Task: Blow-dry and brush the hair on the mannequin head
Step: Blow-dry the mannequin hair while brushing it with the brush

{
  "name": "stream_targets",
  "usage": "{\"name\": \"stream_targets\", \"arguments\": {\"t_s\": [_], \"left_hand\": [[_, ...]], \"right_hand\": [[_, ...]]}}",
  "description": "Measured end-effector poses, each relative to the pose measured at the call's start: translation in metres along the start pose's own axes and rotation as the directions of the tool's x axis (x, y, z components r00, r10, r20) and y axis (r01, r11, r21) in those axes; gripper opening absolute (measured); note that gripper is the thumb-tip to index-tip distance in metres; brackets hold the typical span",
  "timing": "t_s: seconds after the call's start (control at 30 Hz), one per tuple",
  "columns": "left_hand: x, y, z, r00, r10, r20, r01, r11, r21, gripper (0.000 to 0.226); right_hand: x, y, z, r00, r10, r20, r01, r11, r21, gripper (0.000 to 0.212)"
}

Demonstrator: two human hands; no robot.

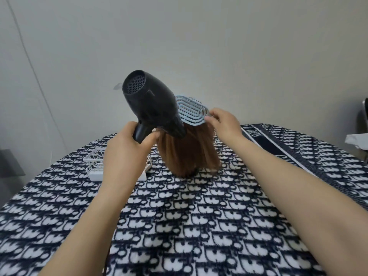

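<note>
The mannequin head [189, 154] stands on the table with straight brown hair hanging down its back, its face turned away from me. My left hand [127, 150] grips the handle of a black hair dryer [151, 104], whose nozzle points down at the top of the hair. My right hand [223, 124] holds a light blue vented brush [192, 110] against the crown of the head, its back side facing me. The brush handle is hidden inside my fingers.
A white wire basket [95, 162] stands left of the mannequin, partly behind my left hand. A navy and white patterned cloth [179, 216] covers the table. A grey wall rises close behind. A dark chair edge [363, 116] shows at the far right.
</note>
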State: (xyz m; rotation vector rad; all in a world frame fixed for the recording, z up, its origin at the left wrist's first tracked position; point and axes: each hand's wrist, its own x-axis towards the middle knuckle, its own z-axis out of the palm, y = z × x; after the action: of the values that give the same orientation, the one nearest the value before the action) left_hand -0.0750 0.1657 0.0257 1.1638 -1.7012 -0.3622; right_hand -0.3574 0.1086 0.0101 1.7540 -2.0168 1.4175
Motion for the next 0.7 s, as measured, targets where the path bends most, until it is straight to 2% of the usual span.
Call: {"name": "stream_targets", "arguments": {"t_s": [0.1, 0.3, 0.7], "left_hand": [[-0.001, -0.001, -0.004, 1.000, -0.002, 0.006, 0.002, 1.000, 0.004, 0.029], [-0.003, -0.003, -0.010, 1.000, -0.014, 0.007, 0.014, 1.000, 0.016, 0.029], [-0.007, -0.008, -0.007, 0.998, -0.038, 0.047, 0.036, 0.998, 0.046, 0.027]], "right_hand": [[0.004, 0.001, 0.004, 0.997, 0.007, 0.080, 0.001, 0.995, -0.102, 0.021], [-0.016, 0.024, 0.017, 0.973, -0.061, 0.221, 0.085, 0.991, -0.102, 0.020], [-0.044, 0.055, 0.044, 0.933, -0.073, 0.352, 0.125, 0.984, -0.128, 0.025]]}}
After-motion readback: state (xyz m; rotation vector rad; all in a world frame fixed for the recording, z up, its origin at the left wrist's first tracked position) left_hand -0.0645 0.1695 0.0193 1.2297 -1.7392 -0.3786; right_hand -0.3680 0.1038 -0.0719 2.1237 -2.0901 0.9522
